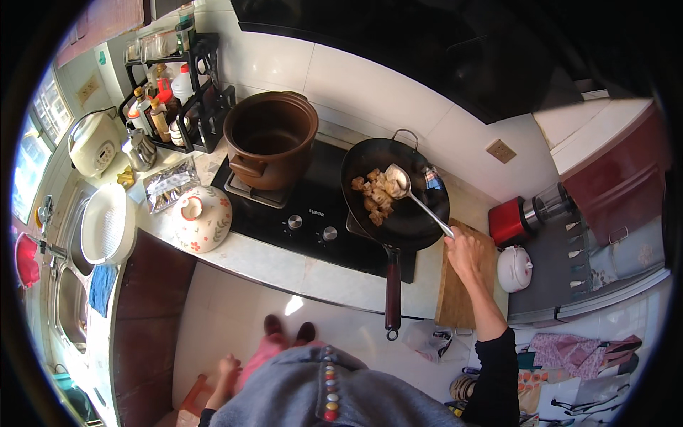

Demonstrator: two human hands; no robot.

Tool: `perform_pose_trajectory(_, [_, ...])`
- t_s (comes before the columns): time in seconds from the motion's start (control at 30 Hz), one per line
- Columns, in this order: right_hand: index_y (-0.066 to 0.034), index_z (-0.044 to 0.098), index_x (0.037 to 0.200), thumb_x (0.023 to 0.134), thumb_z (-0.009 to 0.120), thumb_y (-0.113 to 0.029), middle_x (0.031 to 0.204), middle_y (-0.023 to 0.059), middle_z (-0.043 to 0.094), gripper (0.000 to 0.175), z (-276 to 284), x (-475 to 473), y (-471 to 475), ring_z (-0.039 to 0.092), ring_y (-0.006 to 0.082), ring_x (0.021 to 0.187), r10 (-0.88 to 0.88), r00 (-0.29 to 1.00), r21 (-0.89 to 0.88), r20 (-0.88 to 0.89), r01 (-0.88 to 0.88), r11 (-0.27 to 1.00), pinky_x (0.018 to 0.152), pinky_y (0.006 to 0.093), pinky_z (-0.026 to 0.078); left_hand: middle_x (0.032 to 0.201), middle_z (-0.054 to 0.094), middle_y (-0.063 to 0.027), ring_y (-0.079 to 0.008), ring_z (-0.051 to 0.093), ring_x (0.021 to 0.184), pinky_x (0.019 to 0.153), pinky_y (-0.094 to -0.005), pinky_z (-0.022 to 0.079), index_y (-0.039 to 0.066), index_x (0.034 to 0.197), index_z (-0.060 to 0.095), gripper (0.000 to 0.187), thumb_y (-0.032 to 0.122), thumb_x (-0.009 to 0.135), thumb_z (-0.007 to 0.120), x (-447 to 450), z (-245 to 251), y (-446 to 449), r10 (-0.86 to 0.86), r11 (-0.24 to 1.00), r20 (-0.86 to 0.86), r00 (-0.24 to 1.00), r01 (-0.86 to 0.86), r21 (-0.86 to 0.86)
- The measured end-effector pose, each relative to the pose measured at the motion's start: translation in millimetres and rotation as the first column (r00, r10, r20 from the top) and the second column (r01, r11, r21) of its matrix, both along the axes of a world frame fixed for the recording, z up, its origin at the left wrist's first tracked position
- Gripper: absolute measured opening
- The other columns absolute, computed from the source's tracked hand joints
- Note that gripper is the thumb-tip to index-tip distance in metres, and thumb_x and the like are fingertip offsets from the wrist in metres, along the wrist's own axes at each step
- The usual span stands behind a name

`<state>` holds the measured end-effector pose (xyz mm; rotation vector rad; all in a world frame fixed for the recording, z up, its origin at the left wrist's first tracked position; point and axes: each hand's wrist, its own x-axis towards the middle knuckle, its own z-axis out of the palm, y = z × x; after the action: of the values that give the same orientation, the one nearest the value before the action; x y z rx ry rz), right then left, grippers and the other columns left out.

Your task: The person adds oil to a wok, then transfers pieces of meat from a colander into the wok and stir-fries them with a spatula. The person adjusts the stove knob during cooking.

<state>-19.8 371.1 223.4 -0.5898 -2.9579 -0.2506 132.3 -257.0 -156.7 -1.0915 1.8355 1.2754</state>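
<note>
My right hand (465, 253) holds the end of a metal cooking spatula (427, 207). Its head rests among browned meat pieces (377, 196) in a black wok (396, 230) on the hob's right side. The wok's dark handle (393, 291) points towards me over the counter edge. My left hand (229, 370) hangs low beside my body, apart from any object on the counter; its fingers look loosely curled. On the left burner stands a brown clay pot (272, 136) without its lid. A white lid with red flowers (203, 220) lies on the counter left of the hob.
A wooden cutting board (463, 299) lies right of the wok, near a red appliance (507, 220) and a white lidded pot (514, 268). A black rack (200, 115) with bottles, a steel jug (140, 150), a rice cooker (94, 143) and a white basin (108, 224) stand left.
</note>
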Motion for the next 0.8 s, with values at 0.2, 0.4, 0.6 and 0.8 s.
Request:
perform_pose_trajectory(0.2, [-0.0105,0.064,0.11,0.087,0.066,-0.022,0.094,0.0155,0.069,0.026,24,20,-8,0.067,0.0393,0.08,0.079,0.995,0.026,-0.067,-0.078,0.997,0.064,0.0529,0.049,0.093,0.067,-0.0262,-0.0374,0.066,0.083,0.07,-0.0489,0.054,-0.014,0.098,0.062,0.06,0.039,0.098,0.036,-14,7,14,-0.053,0.999,0.006,0.999,0.053,0.007])
perform_pose_trajectory(0.4, [-0.0078,0.063,0.11,0.085,0.067,-0.019,0.091,0.0172,0.068,0.027,25,23,-38,0.067,0.0384,0.077,0.155,0.988,-0.01,-0.009,-0.155,0.988,0.061,0.0513,0.049,0.093,0.067,-0.0253,-0.0369,0.066,0.081,0.069,-0.049,0.054,-0.013,0.098,0.063,0.062,0.042,0.099,0.035,-22,4,15,-0.075,0.997,0.063,0.995,0.075,0.015])
perform_pose_trajectory(0.6, [-0.0045,0.063,0.102,0.084,0.068,-0.017,0.085,0.0204,0.066,0.022,-1,17,-31,0.067,0.0368,0.074,0.085,0.995,0.08,0.051,-0.089,0.993,0.058,0.0502,0.047,0.082,0.064,-0.0168,-0.0258,0.06,0.064,0.051,-0.0384,0.045,-0.006,0.091,0.061,0.055,0.043,0.1,0.035,-25,-4,12,-0.049,0.999,0.095,0.994,0.046,0.027])
perform_pose_trajectory(0.8, [-0.0076,0.067,0.098,0.083,0.068,-0.018,0.084,0.0198,0.069,0.018,12,15,-19,0.068,0.0377,0.077,-0.025,0.991,0.12,0.134,0.009,0.993,0.065,0.0491,0.05,0.075,0.062,-0.0129,-0.0213,0.058,0.056,0.044,-0.0337,0.043,-0.004,0.087,0.06,0.055,0.044,0.101,0.036,-25,-4,12,-0.034,0.999,0.101,0.994,0.03,0.041])
